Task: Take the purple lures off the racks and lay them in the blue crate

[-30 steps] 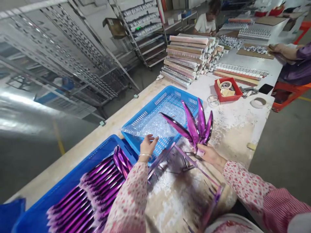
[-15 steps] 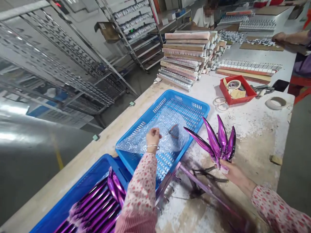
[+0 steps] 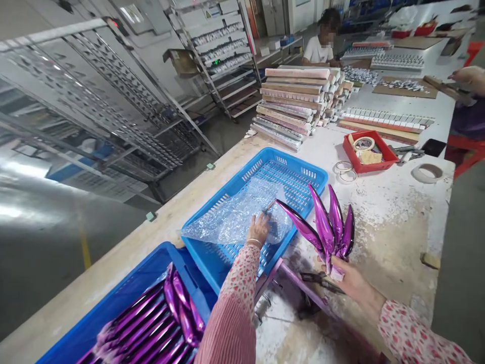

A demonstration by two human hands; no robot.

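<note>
My right hand is closed around the pale stubs of several glossy purple curved spikes, which fan upward above the table. My left hand, fingers spread, reaches over the bubble wrap in a light blue basket. Its fingertips touch a small dark piece with a reddish edge; the hand partly hides it, and I cannot tell its kind. At lower left, a darker blue crate holds many more purple spikes.
Pliers lie under my right hand beside a purple-stained metal frame. Further off are a red tray with tape rolls, a loose tape roll and stacked slotted bars. A co-worker sits behind; another person's hand shows at right.
My left hand has moved right and its fingers have spread from a closed shape, reaching the dark piece. The spikes in my right hand have shifted slightly left.
</note>
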